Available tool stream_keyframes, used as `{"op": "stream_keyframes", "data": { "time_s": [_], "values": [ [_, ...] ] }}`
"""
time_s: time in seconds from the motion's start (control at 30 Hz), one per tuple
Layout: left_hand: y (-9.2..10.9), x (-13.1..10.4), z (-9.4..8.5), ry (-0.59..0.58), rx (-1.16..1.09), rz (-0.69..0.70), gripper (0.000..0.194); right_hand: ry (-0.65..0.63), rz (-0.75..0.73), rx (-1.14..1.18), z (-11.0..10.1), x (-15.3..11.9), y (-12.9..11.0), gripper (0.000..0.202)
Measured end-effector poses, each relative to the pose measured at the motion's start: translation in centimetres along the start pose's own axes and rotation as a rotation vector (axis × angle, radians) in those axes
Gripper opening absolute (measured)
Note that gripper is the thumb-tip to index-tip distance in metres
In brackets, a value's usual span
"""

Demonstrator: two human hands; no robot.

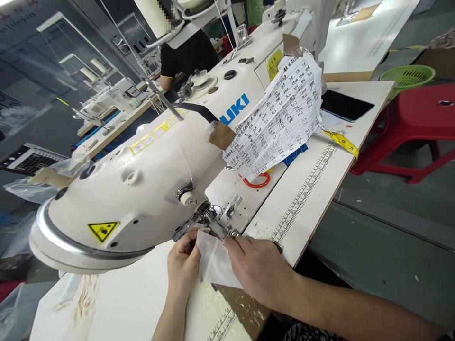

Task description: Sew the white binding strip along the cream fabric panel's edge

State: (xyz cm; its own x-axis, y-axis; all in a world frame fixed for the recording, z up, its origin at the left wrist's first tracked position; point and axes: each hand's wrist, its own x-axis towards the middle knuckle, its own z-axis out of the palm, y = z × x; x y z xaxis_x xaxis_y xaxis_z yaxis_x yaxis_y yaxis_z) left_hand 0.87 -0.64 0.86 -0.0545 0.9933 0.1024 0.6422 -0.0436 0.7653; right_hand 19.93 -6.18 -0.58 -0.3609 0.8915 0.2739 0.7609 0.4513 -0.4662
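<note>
A piece of thin white fabric point(216, 259) is stretched between my two hands, just in front of the needle area of a white sewing machine point(142, 189). My left hand point(183, 260) pinches the fabric's left edge, its fingers curled under the machine head. On the other side, my right hand point(261, 270) presses its fingers together on the fabric's upper right edge, beside the metal presser parts point(213, 215). The fabric's far edge is partly hidden by the fingers and the machine.
A handwritten sheet point(277, 113) is taped to the machine arm. Behind it lie red-handled scissors point(259, 181), a yellow tape measure point(343, 142) and a phone point(348, 104). A red stool point(423, 118) stands right, near a green basket point(407, 73). Another person point(190, 54) sits beyond the machine.
</note>
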Motion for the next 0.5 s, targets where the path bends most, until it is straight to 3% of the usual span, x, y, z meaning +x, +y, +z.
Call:
{"op": "stream_keyframes", "data": {
  "time_s": [0.5],
  "values": [
    [-0.4, -0.08, -0.07, -0.01, 0.049, 0.063, 0.019, -0.004, -0.02, -0.003, -0.18, 0.04, -0.03, 0.032]
  ]
}}
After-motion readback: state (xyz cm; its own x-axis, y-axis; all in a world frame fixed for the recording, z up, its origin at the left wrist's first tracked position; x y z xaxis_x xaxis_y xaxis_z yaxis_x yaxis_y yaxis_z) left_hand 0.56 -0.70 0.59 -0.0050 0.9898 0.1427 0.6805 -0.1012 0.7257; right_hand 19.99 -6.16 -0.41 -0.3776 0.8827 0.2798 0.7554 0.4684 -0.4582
